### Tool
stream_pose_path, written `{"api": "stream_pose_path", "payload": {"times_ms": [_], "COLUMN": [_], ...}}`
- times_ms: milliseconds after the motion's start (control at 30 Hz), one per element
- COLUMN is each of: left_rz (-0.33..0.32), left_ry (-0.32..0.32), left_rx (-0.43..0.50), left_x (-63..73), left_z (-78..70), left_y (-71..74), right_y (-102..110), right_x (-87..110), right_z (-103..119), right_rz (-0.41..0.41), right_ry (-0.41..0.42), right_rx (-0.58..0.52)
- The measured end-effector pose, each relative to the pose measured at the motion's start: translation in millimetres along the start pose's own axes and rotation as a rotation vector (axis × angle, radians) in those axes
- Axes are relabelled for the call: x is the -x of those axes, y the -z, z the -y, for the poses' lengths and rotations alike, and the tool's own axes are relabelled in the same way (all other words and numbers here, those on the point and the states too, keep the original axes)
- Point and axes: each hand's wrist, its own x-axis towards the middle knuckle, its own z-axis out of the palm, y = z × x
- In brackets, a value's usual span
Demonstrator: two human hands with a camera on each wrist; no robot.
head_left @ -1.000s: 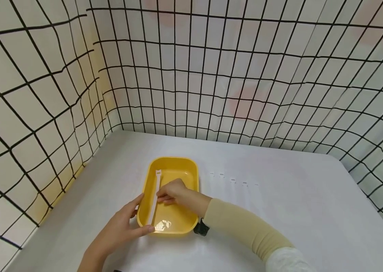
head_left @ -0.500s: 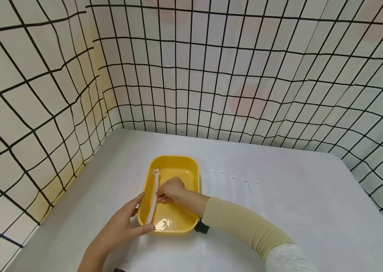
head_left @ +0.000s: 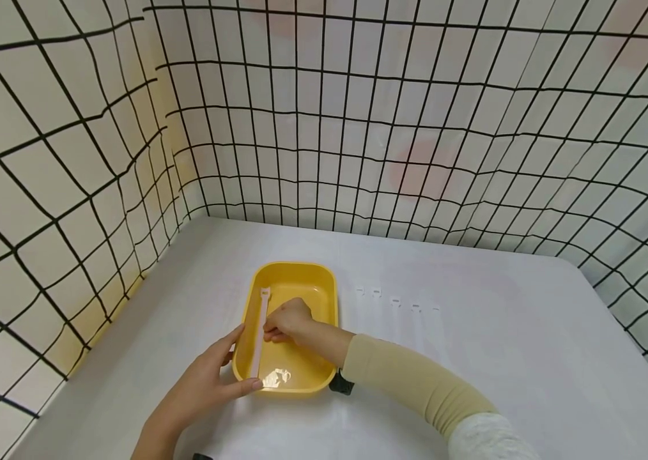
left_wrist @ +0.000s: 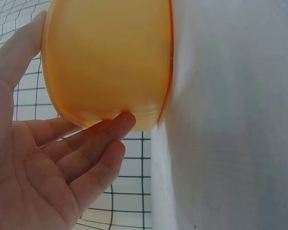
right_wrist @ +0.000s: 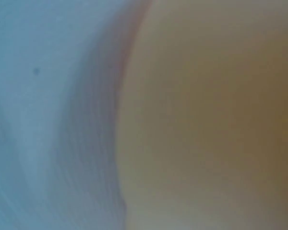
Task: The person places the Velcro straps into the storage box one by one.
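A yellow tray [head_left: 307, 374] stands on the white table. In its left part lies a pale cable strap [head_left: 259, 342] with a slotted head at the far end, nearly straight along the tray's length. My right hand [head_left: 292, 317] reaches in from the right with bent fingers and pinches the strap near its middle; the exact fingertip contact is partly hidden. My left hand [head_left: 203, 383] holds the tray's near left corner. In the left wrist view the thumb is on the rim and the fingers [left_wrist: 122, 124] touch the outer wall. The right wrist view shows only the blurred tray wall [right_wrist: 206, 115].
Several white straps [head_left: 395, 301] lie side by side to the right of the tray, hard to see against the white table [head_left: 502, 332]. A black wire grid [head_left: 324, 118] surrounds the back and sides. A small black object [head_left: 341, 383] shows beside the tray's near right corner.
The strap's far end shifted slightly left and the strap bowed; now it lies straighter again. Both hands and the tray have hardly moved.
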Motion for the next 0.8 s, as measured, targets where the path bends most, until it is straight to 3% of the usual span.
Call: {"api": "stream_pose_path", "payload": {"times_ms": [133, 433, 800], "left_rz": [0.004, -0.001, -0.006], "left_ry": [-0.004, -0.012, 0.000], "left_rx": [0.001, -0.011, -0.010], "left_x": [-0.9, -0.5, 1.1], "left_z": [-1.4, -2.2, -1.8], "left_y": [0.4, 1.2, 0.5], "right_y": [2, 11, 29], "right_x": [1.8, 7.8, 20.1], "right_z": [1, 5, 11], "right_rz": [-0.002, 0.050, 0.132], "right_ry": [-0.002, -0.025, -0.005], "right_rx": [-0.018, -0.169, -0.187]}}
